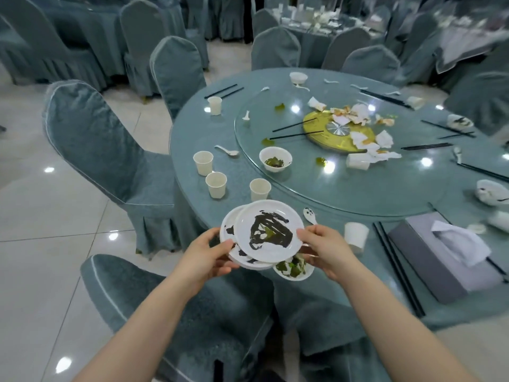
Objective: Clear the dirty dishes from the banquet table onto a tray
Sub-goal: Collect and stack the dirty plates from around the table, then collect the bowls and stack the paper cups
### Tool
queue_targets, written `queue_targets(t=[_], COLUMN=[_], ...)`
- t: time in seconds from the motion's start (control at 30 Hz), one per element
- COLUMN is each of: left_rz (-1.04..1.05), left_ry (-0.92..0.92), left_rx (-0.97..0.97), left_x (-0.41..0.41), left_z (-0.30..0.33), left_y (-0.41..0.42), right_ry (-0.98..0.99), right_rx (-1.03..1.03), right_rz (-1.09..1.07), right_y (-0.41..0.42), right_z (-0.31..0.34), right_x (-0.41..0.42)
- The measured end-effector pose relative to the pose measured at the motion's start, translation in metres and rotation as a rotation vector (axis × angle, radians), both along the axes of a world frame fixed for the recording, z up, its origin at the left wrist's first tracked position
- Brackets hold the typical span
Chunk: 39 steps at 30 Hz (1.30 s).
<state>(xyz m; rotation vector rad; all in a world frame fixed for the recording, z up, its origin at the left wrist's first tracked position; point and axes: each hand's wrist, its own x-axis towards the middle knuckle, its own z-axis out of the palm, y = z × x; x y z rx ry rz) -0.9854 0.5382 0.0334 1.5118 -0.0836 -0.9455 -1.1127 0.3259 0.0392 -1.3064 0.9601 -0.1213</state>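
Note:
A small stack of white plates (268, 232), smeared with dark sauce, hangs over the near edge of the round banquet table (344, 271). My left hand (209, 256) grips the stack's left rim, thumb on top. My right hand (323, 250) pinches the top plate's right rim. Under the stack, a white bowl (293, 268) with green leftovers sits at the table edge. Another dirty bowl (275, 159) stands on the glass turntable (344, 183). No tray is in view.
Several paper cups (216, 184) stand left of the stack, one cup (356, 235) to the right. A spoon (309, 215), black chopsticks (396, 267), a grey tissue box (440, 257), crumpled napkins (358, 117). Covered chairs (110, 150) ring the table.

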Motion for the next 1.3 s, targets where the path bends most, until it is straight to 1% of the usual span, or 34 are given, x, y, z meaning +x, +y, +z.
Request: queue_targets(t=[0.1, 0.17, 0.33, 0.43, 0.6, 0.7, 0.83, 0.97, 1.03, 1.1, 1.23, 1.3], left_rz=[-0.058, -0.076, -0.110, -0.126, -0.122, -0.100, -0.028, 0.060, 0.033, -0.068, -0.362, -0.422], left_ry=[-0.004, 0.000, 0.044, 0.049, -0.002, 0.008, 0.047, 0.045, 0.012, -0.072, -0.228, -0.320], left_rx=[-0.030, -0.052, -0.095, -0.094, -0.035, -0.003, 0.018, 0.152, 0.293, 0.444, 0.653, 0.737], left_x=[-0.004, -0.004, -0.001, 0.002, 0.006, 0.008, 0.009, 0.007, 0.003, -0.004, -0.014, -0.017], left_z=[0.002, 0.003, 0.009, 0.011, 0.006, -0.001, -0.018, -0.043, -0.058, -0.070, -0.085, -0.090], left_y=[0.007, 0.010, 0.010, 0.004, -0.019, -0.042, -0.074, -0.098, -0.106, -0.111, -0.121, -0.126], right_ry=[-0.041, -0.069, -0.079, -0.082, -0.023, 0.002, -0.015, -0.002, 0.003, 0.003, -0.006, -0.016], right_rx=[0.121, 0.160, 0.102, 0.113, 0.209, 0.186, 0.190, 0.180, 0.185, 0.186, 0.223, 0.245], right_rz=[-0.005, -0.013, -0.041, 0.005, 0.068, 0.124, 0.161, 0.130, 0.110, 0.083, 0.026, 0.004], right_y=[0.013, 0.018, 0.020, 0.014, -0.012, -0.037, -0.081, -0.125, -0.148, -0.168, -0.198, -0.208], right_z=[0.003, 0.005, 0.002, -0.002, -0.013, -0.023, -0.039, -0.054, -0.061, -0.066, -0.072, -0.074], right_x=[-0.002, -0.001, 0.002, 0.006, 0.017, 0.024, 0.030, 0.031, 0.030, 0.027, 0.024, 0.023])
